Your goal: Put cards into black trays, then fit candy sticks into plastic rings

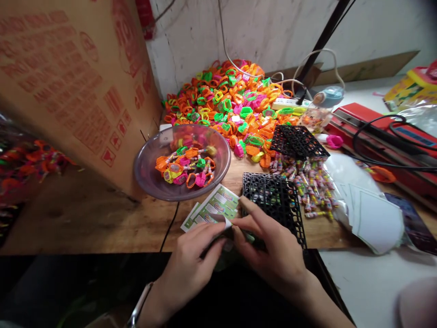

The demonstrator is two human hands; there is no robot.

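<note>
Both hands meet at the table's front edge, over green printed paper sheets (218,202). My left hand (193,255) is closed, thumb and fingers pinching a small curled piece of paper (226,222), its white side showing. My right hand (273,246) pinches at the same piece from the other side, its index finger bent over the sheets. The fingertips partly hide what lies between them. Just behind my right hand lies a black plastic grid tray (269,191). Beyond the sheets sits a translucent purple bowl (143,175) with colourful toy watches (184,166) and wrapped candies.
A big cardboard box (78,86) stands at the left. A heap of bright toy watches (221,100) lies against the wall. To the right are another black grid (298,141), wrapped candies (314,187), white cards (377,218), a red sealing machine (375,136) and cables.
</note>
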